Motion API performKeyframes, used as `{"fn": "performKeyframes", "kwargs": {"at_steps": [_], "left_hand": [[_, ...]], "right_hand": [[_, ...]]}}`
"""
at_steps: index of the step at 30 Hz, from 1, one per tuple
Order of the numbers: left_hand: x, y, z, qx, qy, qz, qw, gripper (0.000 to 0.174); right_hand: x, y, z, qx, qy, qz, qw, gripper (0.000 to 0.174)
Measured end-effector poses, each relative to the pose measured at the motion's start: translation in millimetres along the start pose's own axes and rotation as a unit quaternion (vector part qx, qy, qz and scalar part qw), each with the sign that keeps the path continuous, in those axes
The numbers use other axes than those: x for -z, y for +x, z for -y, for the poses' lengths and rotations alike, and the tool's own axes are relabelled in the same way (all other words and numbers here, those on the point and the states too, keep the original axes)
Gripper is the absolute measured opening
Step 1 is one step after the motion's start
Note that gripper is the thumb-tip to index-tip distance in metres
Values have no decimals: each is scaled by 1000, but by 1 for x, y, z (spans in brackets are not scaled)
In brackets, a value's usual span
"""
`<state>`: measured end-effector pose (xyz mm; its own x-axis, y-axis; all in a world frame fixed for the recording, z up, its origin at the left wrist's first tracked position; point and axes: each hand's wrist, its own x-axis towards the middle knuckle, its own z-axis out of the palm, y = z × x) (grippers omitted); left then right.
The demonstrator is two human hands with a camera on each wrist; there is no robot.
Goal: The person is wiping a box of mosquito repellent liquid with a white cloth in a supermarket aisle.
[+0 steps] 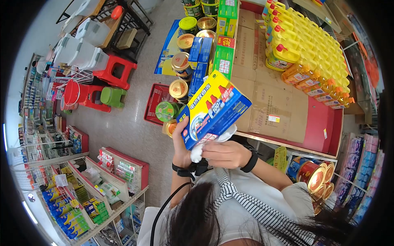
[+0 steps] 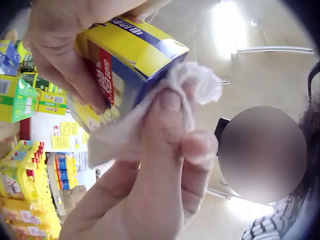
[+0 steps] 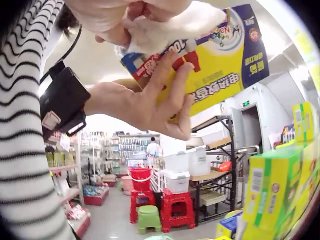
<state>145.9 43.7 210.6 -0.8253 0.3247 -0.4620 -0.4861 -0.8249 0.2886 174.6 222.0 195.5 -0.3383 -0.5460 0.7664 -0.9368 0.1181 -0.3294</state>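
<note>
A blue and yellow cardboard box (image 1: 217,108) with Chinese lettering is held up, tilted, in front of the chest. My left hand (image 1: 179,141) grips it; in the right wrist view the left fingers (image 3: 170,95) spread over its yellow face. My right hand (image 1: 228,155) pinches a crumpled white cloth (image 1: 197,153) against the box's lower side. The left wrist view shows the right thumb (image 2: 167,120) pressing the cloth at the box's edge, with part of the cloth (image 2: 117,142) hanging below. The right palm is hidden.
A red-edged display table (image 1: 283,135) lined with cardboard bears yellow bottles (image 1: 283,53) in rows. Beside it stand stacked tins (image 1: 180,61), green boxes (image 1: 223,57) and a red basket (image 1: 155,102). Red stools (image 1: 117,71) and shelves (image 1: 119,172) stand to the left.
</note>
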Motion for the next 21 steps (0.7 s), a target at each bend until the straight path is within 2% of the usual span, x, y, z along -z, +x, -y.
{"fn": "performKeyframes", "kwargs": {"at_steps": [3,4,6,7,9,10,12,14,16,17,20,21], "left_hand": [[6,-1,2,-24,15,-4,1000,45],[6,-2,3,-26,14,-4,1000,45],[2,-3,2,-38,35,-14,999,46],[0,-3,2,-43,45,-18,998,47],[3,0,5,-46,43,-16,998,46],[4,2,7,-48,42,-15,998,46],[0,2,7,-33,28,-2,999,46],[-2,-2,8,-18,13,7,1000,45],[-2,-4,6,-4,31,-39,999,45],[-1,-4,4,7,43,-34,998,46],[7,-1,6,-27,55,-14,998,45],[11,0,4,-19,33,-6,999,45]], "right_hand": [[18,-17,-6,-28,-36,2,999,7],[23,-25,-12,-73,-41,-46,995,6],[29,-25,-23,-130,-161,-187,960,22],[30,-21,-22,-129,-162,-186,960,22],[28,-6,-21,-301,-204,-299,882,27],[21,-5,-17,-302,-206,-299,882,27],[6,-4,-5,-207,-174,-249,930,21],[3,5,4,-111,-13,-115,987,13],[-1,2,8,-29,-4,4,1000,17],[-1,-3,7,1,-35,20,999,15],[15,-23,-2,-15,-63,-9,998,11],[19,-30,-5,-68,-82,-3,994,10]]}}
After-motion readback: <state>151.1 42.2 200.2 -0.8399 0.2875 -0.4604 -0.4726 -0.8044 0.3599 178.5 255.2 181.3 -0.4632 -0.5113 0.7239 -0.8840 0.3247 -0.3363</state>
